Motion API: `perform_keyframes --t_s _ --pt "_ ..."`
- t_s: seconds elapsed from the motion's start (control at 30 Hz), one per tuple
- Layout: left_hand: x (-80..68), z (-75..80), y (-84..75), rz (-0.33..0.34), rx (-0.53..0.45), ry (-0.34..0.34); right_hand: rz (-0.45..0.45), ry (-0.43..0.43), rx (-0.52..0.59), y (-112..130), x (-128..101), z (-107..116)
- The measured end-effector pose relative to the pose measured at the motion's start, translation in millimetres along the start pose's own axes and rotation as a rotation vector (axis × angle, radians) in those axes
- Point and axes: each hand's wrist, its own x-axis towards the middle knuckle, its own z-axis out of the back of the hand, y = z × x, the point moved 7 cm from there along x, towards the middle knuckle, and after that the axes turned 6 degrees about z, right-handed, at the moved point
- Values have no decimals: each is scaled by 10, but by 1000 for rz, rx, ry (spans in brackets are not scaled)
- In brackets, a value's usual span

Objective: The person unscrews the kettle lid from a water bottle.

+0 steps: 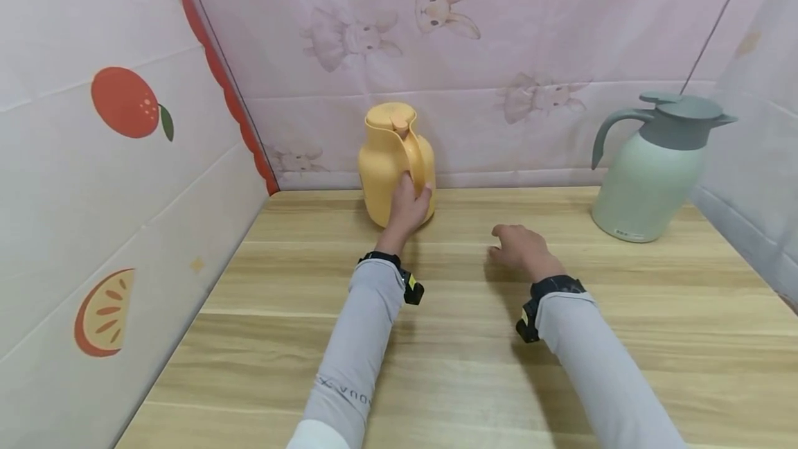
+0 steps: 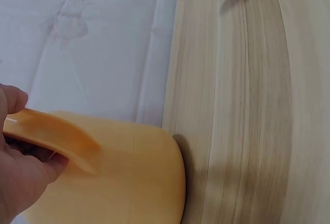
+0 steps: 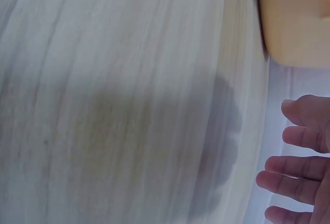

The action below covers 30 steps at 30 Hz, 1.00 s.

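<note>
In left hand point(image 1: 408, 208): yellow, seemingly plastic jug point(image 1: 389, 158)

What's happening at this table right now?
A person sits at a wooden table with two jugs on it. Their left hand grips the handle of a yellow jug that stands upright near the back wall. Their right hand is over the tabletop with relaxed fingers, holding nothing. A pale green jug with a grey lid stands untouched at the far right.
</note>
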Motion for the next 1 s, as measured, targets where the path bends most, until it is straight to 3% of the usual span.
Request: perform_keyframes --t_s 0.43,0.7,1.0 --pt "-147 75 42 85 -118 -121 39 -25 -29 129 -30 27" --pt "-263 187 40 59 -137 -158 53 -24 -44 181 -94 47" --pt "-384 232 90 61 -166 -152 84 5 -62 210 -183 85"
